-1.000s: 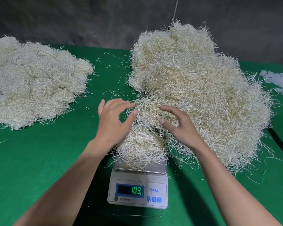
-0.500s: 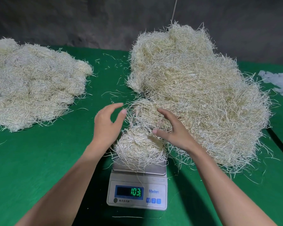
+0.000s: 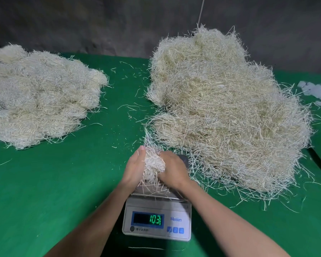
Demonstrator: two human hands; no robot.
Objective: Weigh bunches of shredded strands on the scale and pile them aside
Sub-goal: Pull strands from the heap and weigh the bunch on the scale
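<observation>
Bunch: a pale wad of shredded strands, the bunch (image 3: 154, 164), squeezed between two hands just over the scale pan; its lower strands brush the pan, and I cannot tell whether its weight rests there.
Left hand: the left hand (image 3: 135, 169) presses flat against the bunch's left side, fingers nearly straight.
Right hand: the right hand (image 3: 171, 171) curls over the top and right side, gripping the bunch.
Scale: the scale (image 3: 176, 212) sits on the green table (image 3: 63, 191) near the viewer; its display (image 3: 147, 219) glows green, apparently 10.31.
Big heap: the big heap (image 3: 226, 112) spreads to the right, its fringe touching the scale's far corner and reaching the bunch.
Weighed pile: the weighed pile (image 3: 39, 97) lies well apart at far left.
Risk, snagging: strands trailing from the bunch into the heap could drag extra along when lifted; the weighed amount would then be off.
Risk, shedding: the left hand only presses; a loose squeeze could drop tufts among the loose strands (image 3: 130, 108) on the way across.
Risk, reading: heap fringe leaning on the pan may skew the figure.
</observation>
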